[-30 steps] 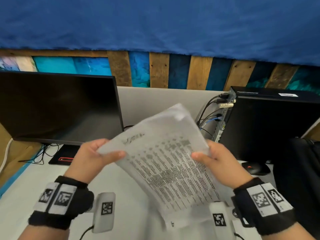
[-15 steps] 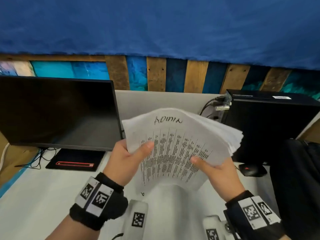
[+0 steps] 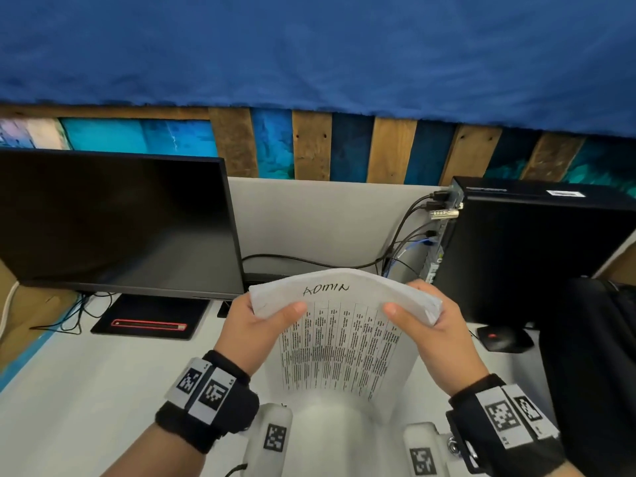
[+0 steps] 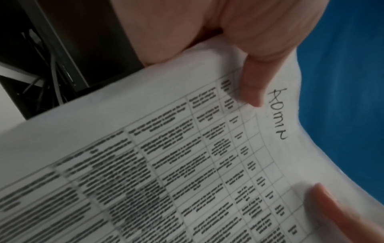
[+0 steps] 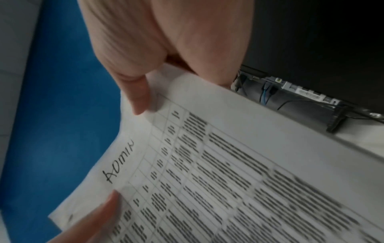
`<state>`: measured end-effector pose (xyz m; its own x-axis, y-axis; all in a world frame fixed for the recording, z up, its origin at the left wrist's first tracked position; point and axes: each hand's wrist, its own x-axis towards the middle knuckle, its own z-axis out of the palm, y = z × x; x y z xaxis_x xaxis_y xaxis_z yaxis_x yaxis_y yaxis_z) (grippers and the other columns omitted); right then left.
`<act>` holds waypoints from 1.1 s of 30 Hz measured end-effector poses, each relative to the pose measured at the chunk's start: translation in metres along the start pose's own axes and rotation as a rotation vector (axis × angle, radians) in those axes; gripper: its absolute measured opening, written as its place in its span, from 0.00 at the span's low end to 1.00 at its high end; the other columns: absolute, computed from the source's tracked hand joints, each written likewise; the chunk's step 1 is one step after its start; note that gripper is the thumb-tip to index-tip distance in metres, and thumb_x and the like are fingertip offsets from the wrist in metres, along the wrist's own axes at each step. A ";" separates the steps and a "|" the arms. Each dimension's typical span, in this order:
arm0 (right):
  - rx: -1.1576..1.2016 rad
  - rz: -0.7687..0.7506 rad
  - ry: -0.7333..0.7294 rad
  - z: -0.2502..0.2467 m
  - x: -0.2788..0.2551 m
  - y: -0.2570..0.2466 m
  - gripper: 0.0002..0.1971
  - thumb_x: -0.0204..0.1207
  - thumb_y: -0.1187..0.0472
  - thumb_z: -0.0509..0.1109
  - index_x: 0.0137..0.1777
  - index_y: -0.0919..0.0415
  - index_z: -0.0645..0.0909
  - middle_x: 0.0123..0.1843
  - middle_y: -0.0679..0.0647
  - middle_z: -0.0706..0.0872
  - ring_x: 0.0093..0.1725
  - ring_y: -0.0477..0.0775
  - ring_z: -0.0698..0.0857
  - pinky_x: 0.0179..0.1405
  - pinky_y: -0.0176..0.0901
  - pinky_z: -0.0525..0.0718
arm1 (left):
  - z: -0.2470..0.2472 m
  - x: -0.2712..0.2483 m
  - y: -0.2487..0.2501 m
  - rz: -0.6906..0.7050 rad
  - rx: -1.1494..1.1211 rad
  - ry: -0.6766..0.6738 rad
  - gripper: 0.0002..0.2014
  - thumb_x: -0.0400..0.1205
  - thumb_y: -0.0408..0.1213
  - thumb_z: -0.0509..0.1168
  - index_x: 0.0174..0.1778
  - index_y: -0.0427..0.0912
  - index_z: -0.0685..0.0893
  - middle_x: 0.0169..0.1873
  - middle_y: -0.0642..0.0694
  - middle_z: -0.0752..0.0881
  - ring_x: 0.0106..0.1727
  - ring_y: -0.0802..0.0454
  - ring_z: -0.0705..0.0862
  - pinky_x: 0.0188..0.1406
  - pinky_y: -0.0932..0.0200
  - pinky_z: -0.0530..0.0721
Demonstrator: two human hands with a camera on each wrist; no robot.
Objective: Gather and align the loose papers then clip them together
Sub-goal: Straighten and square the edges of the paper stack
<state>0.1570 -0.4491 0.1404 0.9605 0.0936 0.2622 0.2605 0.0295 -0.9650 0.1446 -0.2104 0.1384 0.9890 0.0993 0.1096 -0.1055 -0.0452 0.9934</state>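
A stack of white papers (image 3: 344,325), printed with a table and handwritten "ADMIN" at the top, stands on its lower edge on the white desk (image 3: 86,390), bowed along the top. My left hand (image 3: 254,325) grips its upper left corner, thumb on the front sheet. My right hand (image 3: 430,321) grips the upper right corner the same way. In the left wrist view my left thumb lies on the papers (image 4: 166,156) beside the handwriting. In the right wrist view my right thumb presses the top sheet of the papers (image 5: 207,164). No clip is in view.
A dark monitor (image 3: 113,222) stands at the left on a black base (image 3: 148,318). A black computer tower (image 3: 537,249) with cables stands at the right, a black mouse (image 3: 499,339) before it. A dark bag (image 3: 592,373) sits at the far right.
The stack has turned from a tilted, fanned hold to upright and squarer, and has come lower toward the desk. Both hands have shifted up to its top corners.
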 end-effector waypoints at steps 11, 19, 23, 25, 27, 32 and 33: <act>-0.169 -0.139 0.056 0.004 0.009 -0.017 0.16 0.79 0.53 0.60 0.38 0.59 0.86 0.37 0.50 0.87 0.35 0.35 0.81 0.36 0.23 0.77 | 0.001 0.011 0.017 0.095 -0.014 0.023 0.18 0.79 0.53 0.63 0.46 0.41 0.89 0.40 0.42 0.92 0.42 0.48 0.91 0.40 0.58 0.85; -0.249 -0.157 -0.022 -0.002 0.010 -0.021 0.07 0.73 0.49 0.67 0.46 0.43 0.87 0.46 0.36 0.89 0.47 0.36 0.87 0.43 0.25 0.82 | 0.005 0.010 0.027 0.224 0.102 0.032 0.08 0.79 0.33 0.67 0.46 0.49 0.89 0.44 0.50 0.92 0.43 0.57 0.90 0.36 0.67 0.85; -0.286 -0.171 -0.037 -0.002 0.009 -0.020 0.11 0.77 0.64 0.71 0.43 0.45 0.87 0.43 0.36 0.89 0.44 0.37 0.87 0.38 0.25 0.82 | 0.007 0.012 0.031 0.239 0.065 0.016 0.02 0.74 0.28 0.71 0.37 0.39 0.87 0.41 0.49 0.93 0.39 0.58 0.90 0.35 0.67 0.86; -0.289 -0.179 -0.049 -0.003 0.010 -0.021 0.10 0.77 0.64 0.71 0.42 0.47 0.88 0.42 0.39 0.90 0.43 0.38 0.87 0.39 0.25 0.82 | 0.005 0.013 0.031 0.234 0.027 0.012 0.04 0.72 0.27 0.73 0.34 0.39 0.85 0.37 0.48 0.93 0.38 0.56 0.90 0.36 0.64 0.87; -0.301 -0.181 -0.074 -0.006 0.010 -0.023 0.09 0.75 0.61 0.70 0.41 0.46 0.88 0.43 0.40 0.90 0.43 0.38 0.87 0.41 0.25 0.82 | 0.000 0.015 0.029 0.230 -0.002 0.002 0.06 0.69 0.29 0.75 0.32 0.41 0.85 0.35 0.48 0.92 0.37 0.55 0.90 0.35 0.62 0.87; -0.331 -0.158 -0.052 -0.014 0.013 -0.024 0.12 0.77 0.67 0.70 0.39 0.49 0.88 0.41 0.38 0.90 0.43 0.37 0.87 0.42 0.24 0.81 | -0.012 0.018 0.017 0.176 -0.100 0.044 0.05 0.68 0.37 0.76 0.31 0.51 0.87 0.30 0.48 0.91 0.32 0.55 0.89 0.29 0.62 0.85; -0.331 -0.153 -0.036 -0.015 0.014 -0.024 0.12 0.77 0.68 0.70 0.39 0.50 0.88 0.40 0.38 0.90 0.43 0.37 0.87 0.42 0.24 0.80 | -0.014 0.019 0.014 0.164 -0.137 0.060 0.06 0.67 0.36 0.78 0.32 0.50 0.87 0.30 0.48 0.91 0.32 0.54 0.89 0.31 0.60 0.86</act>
<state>0.1652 -0.4631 0.1675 0.9054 0.1481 0.3978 0.4241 -0.2772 -0.8621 0.1602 -0.1954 0.1547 0.9498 0.1613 0.2680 -0.2818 0.0693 0.9570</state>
